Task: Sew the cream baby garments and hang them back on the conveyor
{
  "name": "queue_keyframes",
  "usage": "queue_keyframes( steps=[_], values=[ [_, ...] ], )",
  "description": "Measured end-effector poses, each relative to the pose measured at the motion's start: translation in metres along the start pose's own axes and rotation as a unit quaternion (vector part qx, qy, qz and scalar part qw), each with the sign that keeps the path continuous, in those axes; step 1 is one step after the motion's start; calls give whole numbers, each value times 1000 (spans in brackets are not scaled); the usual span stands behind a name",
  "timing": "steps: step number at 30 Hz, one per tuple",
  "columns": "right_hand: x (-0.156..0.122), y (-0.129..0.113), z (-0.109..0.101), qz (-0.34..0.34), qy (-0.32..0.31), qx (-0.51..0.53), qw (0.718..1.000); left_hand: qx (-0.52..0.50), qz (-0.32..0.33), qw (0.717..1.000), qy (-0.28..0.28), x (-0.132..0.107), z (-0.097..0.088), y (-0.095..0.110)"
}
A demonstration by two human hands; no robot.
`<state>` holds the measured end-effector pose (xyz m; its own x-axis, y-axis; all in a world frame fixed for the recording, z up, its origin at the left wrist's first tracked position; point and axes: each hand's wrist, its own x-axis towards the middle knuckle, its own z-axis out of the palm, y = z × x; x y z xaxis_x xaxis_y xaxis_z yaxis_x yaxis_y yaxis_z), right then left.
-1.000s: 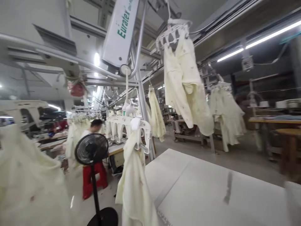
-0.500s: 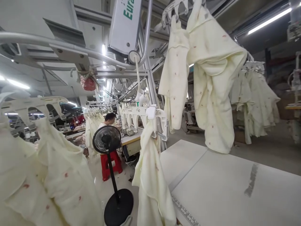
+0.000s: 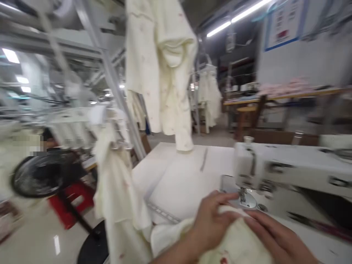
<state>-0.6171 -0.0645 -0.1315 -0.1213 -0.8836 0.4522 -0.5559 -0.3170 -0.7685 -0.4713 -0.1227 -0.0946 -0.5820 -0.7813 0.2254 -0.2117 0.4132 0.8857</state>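
My left hand (image 3: 211, 222) pinches the edge of a cream garment (image 3: 242, 242) with small red prints. At its other side my right hand (image 3: 275, 234) is closed on the same edge, fingers stretched along the cloth. Just beyond the fingertips is the presser foot (image 3: 243, 198) of a white sewing machine (image 3: 308, 159). The garment spreads down toward the bottom edge of the view and to the left of my left wrist. Motion blur hides the finer detail of the cloth edge.
A white table (image 3: 181, 183) with a printed ruler strip (image 3: 163, 212) adjoins the machine. Cream garments (image 3: 167, 73) hang above it, and another hanging garment (image 3: 121, 198) is at left. A black fan (image 3: 44, 172) stands before a red stool (image 3: 73, 205). Dark-tipped scissors (image 3: 302, 219) lie right.
The view has swung right and down, so the hanging garments and fan sit further left. Both hands, the held garment and the sewing machine have come into view.
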Motion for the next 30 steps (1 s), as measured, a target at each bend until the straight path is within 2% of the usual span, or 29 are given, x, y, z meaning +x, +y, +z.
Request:
queue_keyframes(
  steps=[2,4,7,9,11,13,14,15,17,19,20,22,24,27,30],
  values=[
    [-5,-2,-13,4,-35,4,999,-46,-19,997,-59,8,-7,-2],
    [-4,-5,-18,21,-47,10,999,-46,-32,993,-99,16,-10,-3],
    [0,-4,-16,82,-26,17,996,-27,-39,994,-103,27,-8,-7],
    [1,3,-12,149,3,51,988,-49,-53,991,-115,35,-3,-15],
    [1,15,-7,218,18,152,964,-104,-84,979,-154,44,4,-27],
    [2,27,-3,282,26,270,920,-173,-124,958,-191,53,10,-40],
    [2,33,-1,303,30,305,902,-204,-145,947,-200,57,14,-47],
    [4,39,1,315,35,311,896,-229,-168,937,-204,62,17,-53],
    [8,49,2,309,50,235,920,-252,-214,920,-209,70,23,-64],
    [15,55,0,284,44,79,955,-241,-246,915,-210,78,29,-74],
    [19,57,-1,278,31,-12,960,-218,-250,921,-206,82,32,-79],
    [27,61,-2,277,-7,-162,947,-133,-223,948,-184,89,37,-88],
    [34,65,-2,283,-37,-240,928,-27,-167,971,-170,94,39,-94],
    [40,71,-1,299,-47,-281,911,70,-100,973,-195,98,41,-98],
    [42,77,-2,309,-48,-315,896,138,-89,970,-180,101,45,-96]
  ],
)
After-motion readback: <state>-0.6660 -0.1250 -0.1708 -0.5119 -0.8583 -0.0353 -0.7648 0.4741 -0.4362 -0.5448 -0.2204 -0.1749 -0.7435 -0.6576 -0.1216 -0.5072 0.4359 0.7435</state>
